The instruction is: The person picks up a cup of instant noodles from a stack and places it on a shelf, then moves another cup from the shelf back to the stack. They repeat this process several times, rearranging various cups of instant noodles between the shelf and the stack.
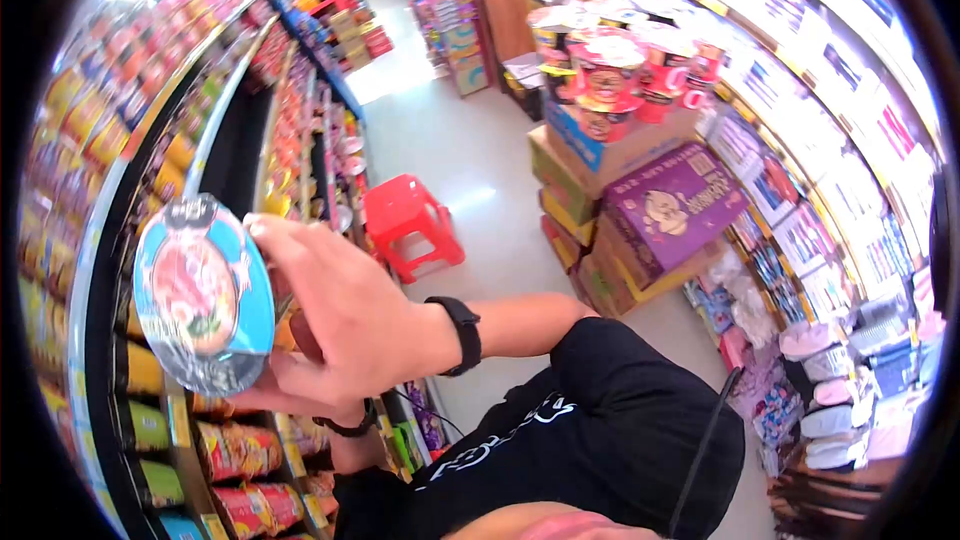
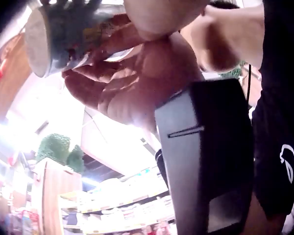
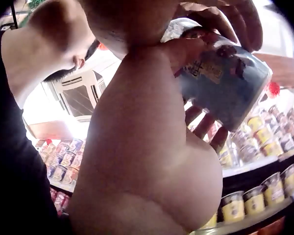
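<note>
A round, blue, film-wrapped cup [image 3: 220,83] is held by the right hand [image 1: 350,300] and left hand [image 2: 137,85], its lid picture [image 1: 200,290] shown only from the head, near stocked black shelves [image 1: 240,145] above glossy pale floor [image 1: 480,155]

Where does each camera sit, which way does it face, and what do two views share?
Head: worn on the head, facing forward and down at the blue instant noodle cup and red stool; right hand, part of left hand and black shirt show.
Left wrist: on that wrist, apparently angled upward past the cup towards shelves; palm, fingers and shirt show.
Right wrist: on that wrist, facing the cup's side and yellow cups beyond; fingers, close skin and shirt show.
Shared: both wrist views catch the cup's side.
</note>
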Demonstrator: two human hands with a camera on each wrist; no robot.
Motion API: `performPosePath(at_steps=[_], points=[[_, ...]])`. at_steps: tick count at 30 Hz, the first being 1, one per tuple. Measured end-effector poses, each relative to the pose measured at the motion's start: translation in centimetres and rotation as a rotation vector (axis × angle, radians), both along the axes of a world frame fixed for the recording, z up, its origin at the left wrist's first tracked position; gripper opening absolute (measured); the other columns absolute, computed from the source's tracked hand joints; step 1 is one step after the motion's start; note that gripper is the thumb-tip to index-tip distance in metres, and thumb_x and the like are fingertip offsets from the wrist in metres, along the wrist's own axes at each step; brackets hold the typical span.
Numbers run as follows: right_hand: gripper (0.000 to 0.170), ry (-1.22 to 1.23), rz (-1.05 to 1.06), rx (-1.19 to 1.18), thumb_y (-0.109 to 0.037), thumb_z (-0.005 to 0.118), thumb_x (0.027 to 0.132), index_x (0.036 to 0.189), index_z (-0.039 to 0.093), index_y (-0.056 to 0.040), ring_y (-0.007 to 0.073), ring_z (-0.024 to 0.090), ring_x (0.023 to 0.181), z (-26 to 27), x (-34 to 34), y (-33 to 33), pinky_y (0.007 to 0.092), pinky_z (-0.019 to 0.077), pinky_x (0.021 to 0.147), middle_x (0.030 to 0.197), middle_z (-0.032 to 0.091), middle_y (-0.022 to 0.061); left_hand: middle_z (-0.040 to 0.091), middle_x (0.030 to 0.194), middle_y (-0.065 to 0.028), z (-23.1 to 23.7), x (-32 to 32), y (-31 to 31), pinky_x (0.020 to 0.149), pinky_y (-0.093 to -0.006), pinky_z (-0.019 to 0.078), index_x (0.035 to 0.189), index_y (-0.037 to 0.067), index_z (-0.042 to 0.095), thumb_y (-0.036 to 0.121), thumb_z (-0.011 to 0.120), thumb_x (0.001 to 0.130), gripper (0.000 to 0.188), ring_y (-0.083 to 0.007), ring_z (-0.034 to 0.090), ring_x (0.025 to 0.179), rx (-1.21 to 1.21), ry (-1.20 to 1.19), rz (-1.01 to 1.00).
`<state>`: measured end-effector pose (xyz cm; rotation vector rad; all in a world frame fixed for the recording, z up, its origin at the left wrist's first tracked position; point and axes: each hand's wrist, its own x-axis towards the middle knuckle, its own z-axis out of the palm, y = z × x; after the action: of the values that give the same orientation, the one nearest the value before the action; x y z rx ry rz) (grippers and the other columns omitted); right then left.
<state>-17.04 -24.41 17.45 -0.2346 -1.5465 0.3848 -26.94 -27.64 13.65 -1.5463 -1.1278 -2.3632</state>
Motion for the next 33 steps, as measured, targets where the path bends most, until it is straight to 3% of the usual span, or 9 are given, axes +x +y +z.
performPosePath(at_steps=[6,11,15,19,23,24,26,31,33], points=[[0.084,-0.046,-0.389,-0.087,-0.025,0.077,0.073,0.138,0.038,0.0093,0.0438,0.057,0.113,-1.4,13.6,2.9,0.0463,0.0477,0.096,0.126,0.055,0.0278,0.028,0.156,-0.0223,-0.9,12.5,5.1,0.108,-0.0474,0.0419,0.155,0.003,0.014,0.011,0.069,0.092,0.084,-0.0333,0.040,0.138,-0.100,-0.135,-0.370],[0.079,-0.117,-0.693,-0.117,-0.020,0.079,0.076,0.137,0.039,0.0108,0.0402,0.063,0.104,-1.8,22.2,5.0,0.0445,0.0522,0.089,0.118,0.059,0.0261,0.035,0.149,-0.0196,-0.3,18.5,10.8,0.112,-0.0475,0.0324,0.149,-0.001,0.022,0.009,0.067,0.087,0.077,-0.0304,0.037,0.138,-0.084,0.237,-0.591],[0.080,-0.051,-0.576,-0.369,-0.018,0.078,0.078,0.141,0.037,0.0083,0.0354,0.067,0.106,-1.8,27.6,5.1,0.0418,0.0538,0.088,0.122,0.061,0.0241,0.040,0.139,-0.0163,0.8,22.0,13.3,0.103,-0.0428,0.0412,0.145,-0.002,0.029,0.007,0.077,0.079,0.082,-0.0259,0.047,0.125,-0.132,0.471,-0.640],[0.078,-0.154,-0.810,-0.296,-0.019,0.078,0.080,0.141,0.037,0.0092,0.0320,0.067,0.110,-1.2,31.7,6.5,0.0398,0.0541,0.088,0.122,0.062,0.0242,0.044,0.135,-0.0151,1.1,25.7,17.3,0.095,-0.0410,0.0480,0.144,-0.002,0.033,0.011,0.081,0.078,0.083,-0.0253,0.052,0.119,-0.125,0.525,-0.751],[0.058,-0.256,-0.820,-0.441,-0.018,0.076,0.086,0.128,0.044,0.0082,0.0209,0.070,0.098,1.6,34.9,9.6,0.0334,0.0556,0.086,0.115,0.068,0.0186,0.049,0.129,-0.0130,2.7,27.8,23.2,0.091,-0.0388,0.0519,0.140,-0.001,0.037,0.012,0.082,0.080,0.076,-0.0224,0.055,0.113,-0.087,0.518,-0.905],[0.056,-0.237,-0.731,-0.558,-0.017,0.074,0.088,0.129,0.044,0.0075,0.0221,0.069,0.100,2.8,35.3,10.3,0.0332,0.0558,0.085,0.119,0.067,0.0193,0.049,0.128,-0.0127,3.3,28.0,24.9,0.091,-0.0381,0.0522,0.138,-0.001,0.038,0.013,0.082,0.080,0.074,-0.0216,0.055,0.112,-0.080,0.532,-0.925],[0.055,-0.190,-0.660,-0.466,-0.023,0.077,0.082,0.118,0.049,0.0084,0.0397,0.069,0.101,3.6,36.3,13.8,0.0433,0.0531,0.087,0.110,0.068,0.0264,0.055,0.120,-0.0116,4.6,28.2,28.2,0.090,-0.0361,0.0524,0.134,-0.001,0.041,0.013,0.081,0.082,0.067,-0.0201,0.056,0.111,-0.101,0.502,-1.001],[0.038,-0.354,-0.644,-0.621,-0.021,0.069,0.092,0.120,0.058,0.0019,0.0171,0.066,0.106,7.2,36.7,22.1,0.0320,0.0511,0.091,0.111,0.070,0.0101,0.057,0.116,-0.0137,5.9,28.4,37.8,0.089,-0.0348,0.0537,0.131,-0.002,0.040,0.015,0.078,0.086,0.062,-0.0193,0.059,0.106,-0.141,0.413,-1.122],[0.034,-0.392,-0.582,-0.688,-0.023,0.068,0.092,0.117,0.061,0.0001,0.0154,0.066,0.103,7.7,37.0,25.6,0.0314,0.0510,0.090,0.108,0.070,0.0075,0.056,0.116,-0.0144,5.2,28.6,41.6,0.089,-0.0347,0.0541,0.131,-0.002,0.040,0.015,0.078,0.086,0.061,-0.0197,0.059,0.106,-0.170,0.377,-1.168]])
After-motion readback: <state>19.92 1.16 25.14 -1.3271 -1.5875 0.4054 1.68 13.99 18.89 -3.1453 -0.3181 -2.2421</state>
